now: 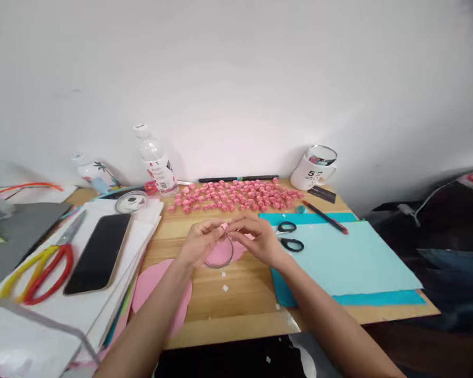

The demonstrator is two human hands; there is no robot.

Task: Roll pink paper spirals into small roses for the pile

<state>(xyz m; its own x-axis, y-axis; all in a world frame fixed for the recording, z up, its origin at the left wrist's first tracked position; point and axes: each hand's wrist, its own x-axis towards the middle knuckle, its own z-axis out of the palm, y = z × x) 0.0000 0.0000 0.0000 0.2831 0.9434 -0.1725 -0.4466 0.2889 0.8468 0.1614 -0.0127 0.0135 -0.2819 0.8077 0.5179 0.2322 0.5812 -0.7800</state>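
My left hand [203, 242] and my right hand [256, 237] meet above the middle of the wooden table, fingertips pinched close together. From the left fingers hangs a thin grey ring [232, 257], its lower edge curving down over the table. A small bit of pink shows between the fingertips, too small to name. Pink paper [220, 253] shows through the ring and behind the hands. Under my left forearm lies a larger pink paper piece with a wavy edge [153, 283]. Many small rolled pink paper roses [236, 195] spread out beyond the hands.
Black-handled scissors [291, 244] lie beside my right hand on light blue paper [350, 257]. A pen [327, 218], a white mug [311, 170] and a bottle [157, 165] stand or lie around. At left, a phone [98, 254] and red-yellow scissors [49, 268] rest on paper.
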